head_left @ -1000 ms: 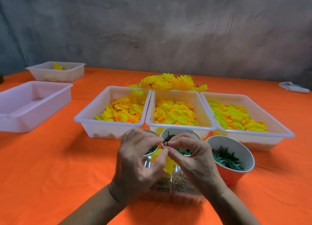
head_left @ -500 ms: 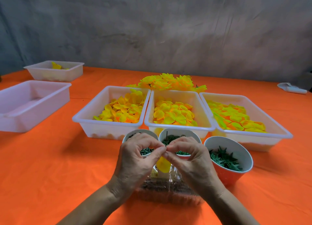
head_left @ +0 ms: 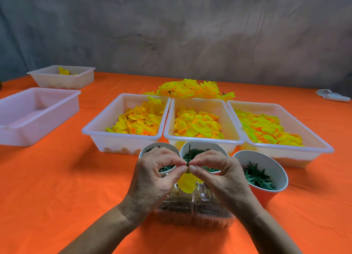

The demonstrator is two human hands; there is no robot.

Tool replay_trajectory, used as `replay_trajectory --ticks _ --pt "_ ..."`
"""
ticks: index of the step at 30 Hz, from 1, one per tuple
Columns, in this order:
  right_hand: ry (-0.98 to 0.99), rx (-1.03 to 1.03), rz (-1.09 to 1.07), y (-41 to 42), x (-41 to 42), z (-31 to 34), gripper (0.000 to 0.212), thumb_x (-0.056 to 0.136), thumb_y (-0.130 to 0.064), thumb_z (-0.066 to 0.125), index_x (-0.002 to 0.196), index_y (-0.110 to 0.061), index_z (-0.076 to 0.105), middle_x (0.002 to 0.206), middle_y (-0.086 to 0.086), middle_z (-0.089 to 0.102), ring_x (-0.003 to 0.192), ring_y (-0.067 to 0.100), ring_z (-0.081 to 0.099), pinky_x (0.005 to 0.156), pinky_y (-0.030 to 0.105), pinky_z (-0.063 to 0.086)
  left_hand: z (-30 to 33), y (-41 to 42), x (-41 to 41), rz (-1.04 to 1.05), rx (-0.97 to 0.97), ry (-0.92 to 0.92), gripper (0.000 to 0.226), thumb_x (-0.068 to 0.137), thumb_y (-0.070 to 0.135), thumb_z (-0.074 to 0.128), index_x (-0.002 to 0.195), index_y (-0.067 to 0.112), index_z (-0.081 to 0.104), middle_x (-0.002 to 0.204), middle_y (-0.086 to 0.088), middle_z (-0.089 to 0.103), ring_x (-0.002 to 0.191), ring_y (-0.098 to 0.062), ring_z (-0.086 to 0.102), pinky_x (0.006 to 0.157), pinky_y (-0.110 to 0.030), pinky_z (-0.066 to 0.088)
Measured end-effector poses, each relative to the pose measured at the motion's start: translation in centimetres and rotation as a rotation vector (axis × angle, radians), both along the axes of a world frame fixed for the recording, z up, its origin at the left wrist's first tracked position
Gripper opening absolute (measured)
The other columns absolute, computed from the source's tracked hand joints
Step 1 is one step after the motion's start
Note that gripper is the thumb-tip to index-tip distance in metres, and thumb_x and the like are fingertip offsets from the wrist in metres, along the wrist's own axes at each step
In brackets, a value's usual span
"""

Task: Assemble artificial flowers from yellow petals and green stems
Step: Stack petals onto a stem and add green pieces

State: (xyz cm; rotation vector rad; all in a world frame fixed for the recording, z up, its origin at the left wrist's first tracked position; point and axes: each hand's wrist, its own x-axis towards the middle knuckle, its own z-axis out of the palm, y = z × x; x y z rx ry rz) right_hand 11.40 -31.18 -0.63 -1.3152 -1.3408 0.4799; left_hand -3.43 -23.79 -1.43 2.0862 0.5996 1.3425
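Since a second ago, both hands, left (head_left: 152, 174) and right (head_left: 219, 174), have risen slightly, pinching the green stem (head_left: 188, 159); the yellow petal (head_left: 186, 183) now hangs threaded below, seating apparently under way.

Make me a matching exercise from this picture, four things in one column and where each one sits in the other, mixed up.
Things:
1. yellow petal
2. finished yellow flowers
3. orange cup of green calyx pieces
4. large white tray

Places:
A. piled behind the three petal trays
B. far left of the table
C. hanging below the pinching fingertips
D. right end of the cup row

Pairs: 1-C, 2-A, 3-D, 4-B
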Motion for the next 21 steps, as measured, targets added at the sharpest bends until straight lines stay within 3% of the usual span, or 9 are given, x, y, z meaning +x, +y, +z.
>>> replay_trajectory --ticks 2,6,13,15,17,19,21 --pt "-0.050 0.020 -0.021 0.0 -0.2 0.0 0.006 0.069 -0.027 0.073 0.073 -0.023 0.075 0.078 -0.003 0.069 0.087 0.020 0.063 0.078 0.043 0.051 0.0 0.1 0.0 -0.008 0.011 0.015 0.007 0.072 0.019 0.073 0.074 0.012 0.074 0.077 0.007 0.067 0.078 -0.005 0.063 0.065 -0.029 0.053" --pt "-0.115 0.027 -0.048 0.1 -0.3 -0.3 0.010 0.073 -0.011 0.078 0.070 -0.019 0.073 0.079 -0.004 0.067 0.087 0.020 0.060 0.074 0.047 0.051 0.0 0.6 0.1 -0.002 0.092 0.065 0.006 0.072 0.017 0.072 0.072 0.011 0.073 0.075 0.008 0.065 0.076 -0.008 0.061 0.070 -0.031 0.049" --pt "-0.206 0.041 -0.096 0.2 -0.3 -0.4 0.011 0.073 -0.010 0.078 0.069 -0.018 0.073 0.079 -0.006 0.068 0.087 0.016 0.060 0.075 0.033 0.049 -0.2 1.1 0.1 -0.023 0.160 0.108 0.009 0.074 0.017 0.071 0.071 0.009 0.072 0.075 0.006 0.065 0.077 -0.009 0.059 0.070 -0.030 0.047" --pt "-0.158 0.029 -0.084 0.1 -0.4 -0.5 0.015 0.073 -0.009 0.078 0.068 -0.022 0.072 0.077 -0.006 0.068 0.085 0.016 0.061 0.074 0.032 0.049 -0.2 1.0 0.0 -0.048 0.096 0.096 0.005 0.073 0.017 0.072 0.072 0.012 0.073 0.074 0.008 0.065 0.077 -0.008 0.060 0.071 -0.028 0.049" --pt "-0.010 0.008 -0.037 -0.1 -0.4 -0.4 0.020 0.073 -0.006 0.077 0.067 -0.025 0.073 0.077 -0.001 0.069 0.081 0.015 0.063 0.070 0.029 0.049 -0.3 0.7 -0.2 -0.097 -0.085 0.046 0.002 0.072 0.017 0.071 0.072 0.016 0.073 0.075 0.008 0.067 0.079 -0.007 0.063 0.068 -0.025 0.052" --pt "0.119 -0.013 0.016 -0.1 -0.4 -0.3 0.016 0.074 -0.003 0.075 0.070 -0.018 0.075 0.078 0.005 0.070 0.078 0.015 0.064 0.069 0.028 0.049 -0.3 0.5 -0.3 -0.138 -0.241 0.004 0.005 0.072 0.020 0.069 0.073 0.019 0.073 0.078 0.008 0.068 0.081 -0.006 0.064 0.062 -0.021 0.052" --pt "0.187 -0.046 0.040 -0.2 -0.4 -0.4 0.009 0.075 -0.001 0.074 0.074 -0.010 0.075 0.078 0.008 0.071 0.077 0.017 0.065 0.071 0.030 0.049 -0.3 0.5 -0.3 -0.126 -0.245 0.017 0.006 0.073 0.024 0.068 0.074 0.021 0.074 0.079 0.008 0.068 0.081 -0.007 0.065 0.065 -0.020 0.051"
